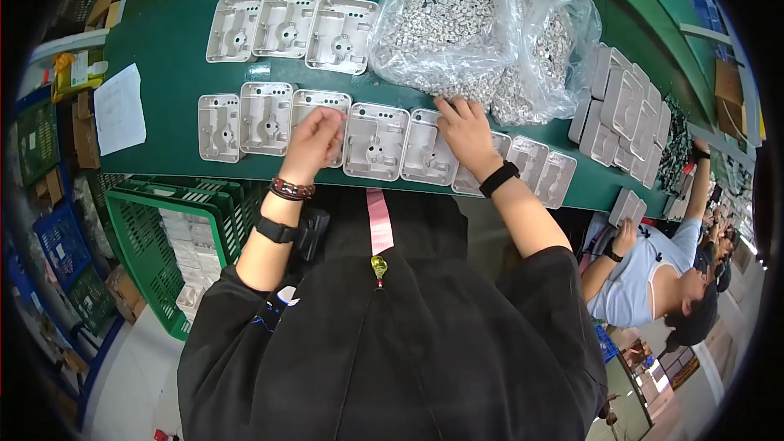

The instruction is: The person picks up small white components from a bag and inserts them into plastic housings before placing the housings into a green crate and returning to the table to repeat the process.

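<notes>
**Hands at the row of grey housings**

Two clear plastic bags [482, 28], full of small pale parts, stood at the far edge of the green table [163, 41], right of the middle. A white paper sheet [119, 108] lay at the table's left edge. A green crate [155, 220] stood below the near edge.

The left hand [314, 139] rested on the third grey housing [320, 106] of the near row, fingers curled narrow; what they pinched I could not tell. The right hand [464, 131] lay flat, fingers spread, touching the lower bag edge, over another housing [429, 151].
</notes>
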Tool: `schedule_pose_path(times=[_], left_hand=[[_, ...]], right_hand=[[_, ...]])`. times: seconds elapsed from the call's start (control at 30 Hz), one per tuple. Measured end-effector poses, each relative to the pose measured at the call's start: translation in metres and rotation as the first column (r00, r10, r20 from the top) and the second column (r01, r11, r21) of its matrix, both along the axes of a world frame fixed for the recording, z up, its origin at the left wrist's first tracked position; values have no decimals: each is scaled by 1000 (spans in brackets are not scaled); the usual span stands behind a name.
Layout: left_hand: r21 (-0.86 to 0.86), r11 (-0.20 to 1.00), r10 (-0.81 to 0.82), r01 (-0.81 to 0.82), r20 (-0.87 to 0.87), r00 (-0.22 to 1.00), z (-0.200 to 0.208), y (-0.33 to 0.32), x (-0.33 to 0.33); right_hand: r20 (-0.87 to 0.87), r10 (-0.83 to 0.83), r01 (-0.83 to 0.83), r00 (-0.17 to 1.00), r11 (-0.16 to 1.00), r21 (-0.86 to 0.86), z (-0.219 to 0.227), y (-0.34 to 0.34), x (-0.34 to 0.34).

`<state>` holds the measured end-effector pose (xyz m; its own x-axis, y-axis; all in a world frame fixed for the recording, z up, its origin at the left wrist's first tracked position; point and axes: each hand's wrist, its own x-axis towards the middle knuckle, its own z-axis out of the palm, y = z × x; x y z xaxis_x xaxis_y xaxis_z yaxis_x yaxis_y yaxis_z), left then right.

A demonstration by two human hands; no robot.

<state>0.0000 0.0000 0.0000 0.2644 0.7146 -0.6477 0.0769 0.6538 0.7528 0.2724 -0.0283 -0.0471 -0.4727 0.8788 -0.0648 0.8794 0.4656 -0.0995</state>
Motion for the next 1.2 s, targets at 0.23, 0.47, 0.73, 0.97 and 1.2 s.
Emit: schedule_pose_path(times=[0.23,0.47,0.73,0.97,1.2], left_hand=[[-331,943,125,38,456,881,13,-3,32],[-442,884,87,153,476,875,13,-18,60],[-451,879,3,156,333,943,16,-29,73],[-251,894,-251,371,405,879,33,-22,51],[-71,880,-451,469,185,873,19,-14,18]], right_hand=[[30,117,-119,993,989,89,10,14,1],[-604,-174,133,778,985,-112,101,-8,-53],[-714,-253,70,653,959,-276,89,-22,-61],[-764,-569,270,304,821,-503,69,-31,-60],[-692,-308,281,653,947,-156,78,-30,-87]])
